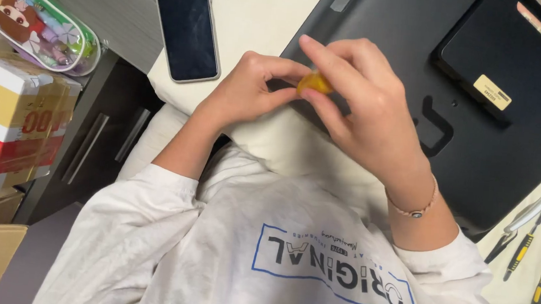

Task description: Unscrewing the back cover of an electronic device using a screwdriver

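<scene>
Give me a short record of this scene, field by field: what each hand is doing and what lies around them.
left hand: fingertips pinch a small yellow piece
right hand: pinches the same piece from the other side; bracelet on the wrist
under the hands: black laptop, underside up, on a cream surface
phone: dark screen, lying flat, left of the hands
screwdrivers: far right edge
pencil case: clear, top left
boxes: cardboard, far left

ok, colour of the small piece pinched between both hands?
Yellow-orange small piece, held by left hand and right hand; head view.
</scene>
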